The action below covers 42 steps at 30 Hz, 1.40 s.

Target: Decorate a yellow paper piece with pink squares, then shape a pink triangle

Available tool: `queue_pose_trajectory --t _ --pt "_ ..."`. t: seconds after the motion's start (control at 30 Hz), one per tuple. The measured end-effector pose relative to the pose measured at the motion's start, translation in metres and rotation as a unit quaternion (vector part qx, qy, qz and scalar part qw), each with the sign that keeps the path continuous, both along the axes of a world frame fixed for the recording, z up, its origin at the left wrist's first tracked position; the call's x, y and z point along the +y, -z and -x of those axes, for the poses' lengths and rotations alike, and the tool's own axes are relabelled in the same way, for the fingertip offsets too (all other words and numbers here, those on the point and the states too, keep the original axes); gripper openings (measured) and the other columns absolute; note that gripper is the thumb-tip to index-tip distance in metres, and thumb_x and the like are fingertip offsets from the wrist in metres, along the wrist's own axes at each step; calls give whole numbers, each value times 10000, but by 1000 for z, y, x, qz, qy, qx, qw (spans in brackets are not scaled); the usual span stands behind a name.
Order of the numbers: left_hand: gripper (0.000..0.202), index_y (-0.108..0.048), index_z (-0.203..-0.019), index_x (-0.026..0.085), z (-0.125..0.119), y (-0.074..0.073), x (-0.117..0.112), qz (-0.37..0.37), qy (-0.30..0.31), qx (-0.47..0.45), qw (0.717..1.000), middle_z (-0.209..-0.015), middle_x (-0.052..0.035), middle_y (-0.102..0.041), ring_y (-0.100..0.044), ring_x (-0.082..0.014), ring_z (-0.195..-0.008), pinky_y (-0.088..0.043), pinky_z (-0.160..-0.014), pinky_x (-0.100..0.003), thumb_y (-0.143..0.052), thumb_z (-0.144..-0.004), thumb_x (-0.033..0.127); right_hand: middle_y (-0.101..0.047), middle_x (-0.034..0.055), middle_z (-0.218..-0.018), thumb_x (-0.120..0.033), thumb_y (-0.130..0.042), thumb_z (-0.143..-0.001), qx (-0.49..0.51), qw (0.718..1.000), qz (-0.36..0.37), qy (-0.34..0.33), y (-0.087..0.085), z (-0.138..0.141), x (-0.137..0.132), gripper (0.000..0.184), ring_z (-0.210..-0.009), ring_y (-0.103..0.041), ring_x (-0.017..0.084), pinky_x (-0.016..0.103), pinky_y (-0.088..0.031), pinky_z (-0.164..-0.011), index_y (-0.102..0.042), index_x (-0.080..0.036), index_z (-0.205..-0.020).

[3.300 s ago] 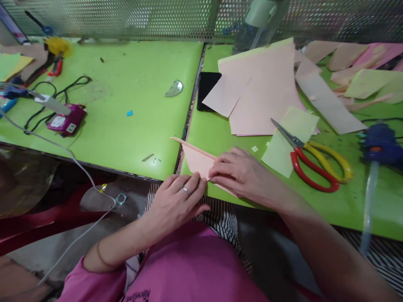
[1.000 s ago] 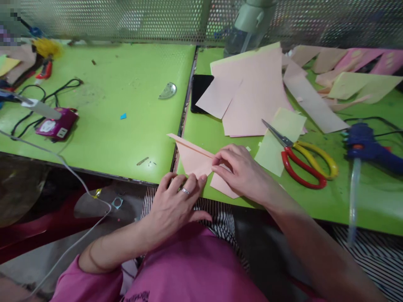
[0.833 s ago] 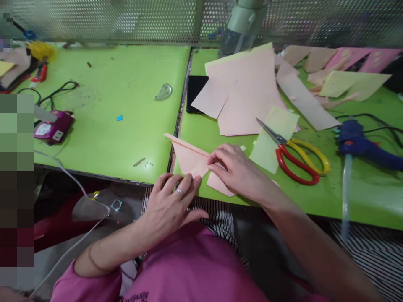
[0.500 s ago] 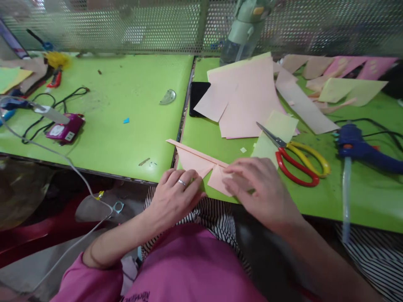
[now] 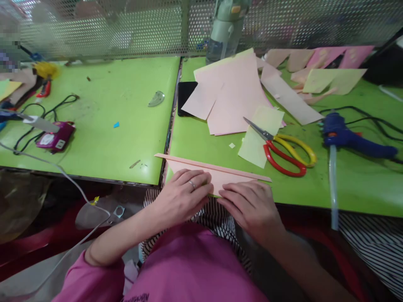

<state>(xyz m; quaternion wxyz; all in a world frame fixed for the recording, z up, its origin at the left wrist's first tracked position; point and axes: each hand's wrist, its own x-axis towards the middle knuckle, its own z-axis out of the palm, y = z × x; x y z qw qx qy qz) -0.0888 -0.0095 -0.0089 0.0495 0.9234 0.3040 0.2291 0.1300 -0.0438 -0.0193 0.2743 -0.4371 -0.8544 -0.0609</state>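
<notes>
A long folded piece of pink paper (image 5: 217, 173) lies at the near edge of the right green table (image 5: 346, 180). My left hand (image 5: 182, 197), with a ring on one finger, rests flat on the paper's left half, fingers stretched out. Beside it, my right hand (image 5: 250, 205) presses flat on the paper's right half, fingers extended toward the left hand. Both hands cover the paper's lower part; its thin folded top edge runs from left to right above them.
Red and yellow scissors (image 5: 283, 147) lie on a yellow-green sheet (image 5: 260, 134). Pink sheets (image 5: 233, 92) partly cover a black phone (image 5: 185, 94). A blue glue gun (image 5: 349, 136) is at the right, a bottle (image 5: 223, 29) at the back, a purple device (image 5: 55, 138) with cables on the left table.
My right hand slid from the fold's middle to the near right, and now lies flat on the paper. The paper has been folded down into a long flat strip shape.
</notes>
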Motion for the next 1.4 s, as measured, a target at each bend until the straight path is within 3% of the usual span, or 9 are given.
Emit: queue_pose_trajectory --t 0.33,0.6,1.0,1.27,1.4 --pt "139 -656 -1039 190 -2 3 8 -12 20 -19 1000 -1119 5 -744 -657 -168 -1086 -483 -955 -344 -568 -967 270 -767 22 -907 -222 -649 -908 51 998 5 38 8 2 -6 34 -830 -648 179 366 -412 -834 -661 -218 -940" --pt "154 -654 -1044 166 0 -5 13 -6 34 3 999 -1081 -27 -746 -654 -158 -1062 -487 -952 -326 -521 -986 218 -748 34 -878 -177 -599 -928 75 995 43 45 0 4 -5 54 -815 -630 183 349 -429 -799 -645 -204 -918" --pt "223 -675 -1001 193 -11 -14 27 54 47 39 997 -1028 -24 -732 -616 -173 -1049 -449 -934 -321 -480 -1003 301 -740 48 -844 -214 -627 -910 19 998 -36 54 10 11 -14 76 -792 -600 189 344 -412 -768 -693 -178 -907" --pt "216 -649 -997 195 -26 -10 34 78 52 77 993 -1031 -34 -684 -555 -198 -978 -428 -866 -327 -466 -1006 310 -749 29 -861 -196 -639 -894 3 999 -27 38 13 7 -13 83 -812 -612 178 350 -402 -789 -716 -216 -916" --pt "226 -627 -979 188 -27 -2 30 46 11 76 996 -979 -34 -672 -534 -200 -933 -413 -837 -334 -456 -1009 331 -750 43 -873 -222 -666 -880 20 998 -22 50 14 8 -13 94 -822 -618 188 355 -412 -799 -710 -190 -958"
